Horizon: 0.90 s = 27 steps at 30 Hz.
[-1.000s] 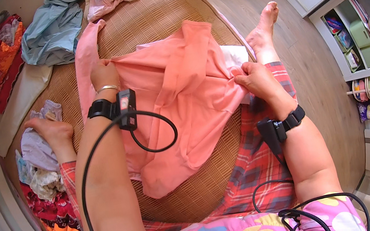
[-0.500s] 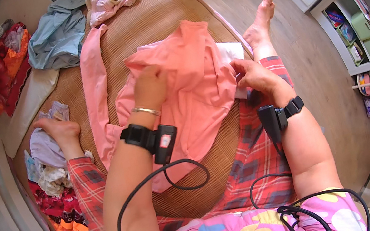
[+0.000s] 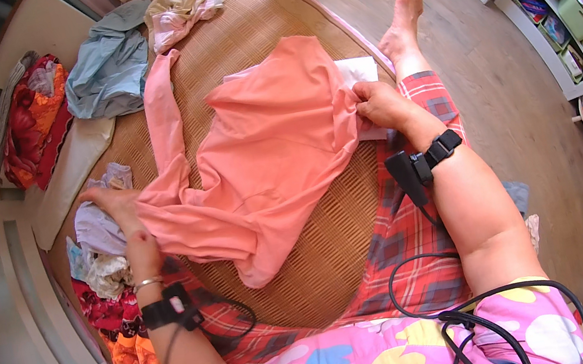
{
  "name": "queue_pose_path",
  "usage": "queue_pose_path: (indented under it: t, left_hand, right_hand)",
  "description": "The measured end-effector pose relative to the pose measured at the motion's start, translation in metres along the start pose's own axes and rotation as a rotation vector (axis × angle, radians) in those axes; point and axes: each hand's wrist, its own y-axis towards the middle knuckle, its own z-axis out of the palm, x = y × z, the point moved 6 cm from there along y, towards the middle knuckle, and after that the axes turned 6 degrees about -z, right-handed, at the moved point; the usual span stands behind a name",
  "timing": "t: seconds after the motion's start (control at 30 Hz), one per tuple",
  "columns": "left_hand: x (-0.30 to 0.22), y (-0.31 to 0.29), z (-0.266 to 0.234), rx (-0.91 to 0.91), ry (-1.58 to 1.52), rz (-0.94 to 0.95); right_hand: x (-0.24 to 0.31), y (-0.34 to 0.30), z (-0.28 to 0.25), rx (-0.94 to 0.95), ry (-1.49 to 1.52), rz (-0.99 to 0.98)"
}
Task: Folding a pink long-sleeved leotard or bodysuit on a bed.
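Note:
A salmon-pink long-sleeved top (image 3: 276, 138) lies spread on the woven mat (image 3: 311, 295) between my legs. One sleeve (image 3: 160, 100) stretches away toward the far left. My left hand (image 3: 142, 247) is by my left ankle, closed on the top's near-left edge; its fingers are partly hidden. At the opposite side, my right hand (image 3: 385, 103) pinches the right edge of the top. White cloth (image 3: 358, 70) shows from under the top beside that hand.
Crumpled clothes lie along the left: a light blue garment (image 3: 107, 66), a cream and pink one (image 3: 183, 10), red-orange fabric (image 3: 36, 126) and a lavender piece (image 3: 99, 231). Black cables (image 3: 513, 291) trail from my wrist straps. White shelves (image 3: 551, 19) stand right, beyond the wooden floor (image 3: 505, 113).
My left hand has moved from the middle of the top to its near-left edge, pulling fabric leftward. The top lies flatter. My right hand has shifted slightly up and left, closing on the edge.

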Motion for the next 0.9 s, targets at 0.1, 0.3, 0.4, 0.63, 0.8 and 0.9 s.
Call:
queue_pose_path:
  t: [0.1,0.3,0.4,0.63,0.8,0.9]
  left_hand:
    - [-0.071,-0.06,0.004,-0.224,0.46,0.373]
    - [-0.198,-0.167,0.074,0.139,-0.129,1.086]
    - [-0.22,-0.178,0.111,0.279,-0.187,1.037]
    - [-0.273,-0.147,0.157,0.351,-0.337,0.775]
    - [-0.294,-0.128,0.176,0.277,-0.11,0.688]
    - [-0.29,-0.114,0.189,0.247,0.079,0.671]
  right_hand:
    - [-0.002,-0.004,-0.006,-0.001,0.046,0.114]
    - [0.013,-0.013,-0.016,-0.038,0.195,0.17]
    - [0.022,-0.019,-0.014,0.018,0.38,0.175]
    - [0.031,-0.021,-0.012,0.17,0.509,0.022]
    - [0.027,-0.025,-0.009,0.29,0.323,0.109]
    - [0.016,-0.023,-0.008,0.26,0.214,0.131]
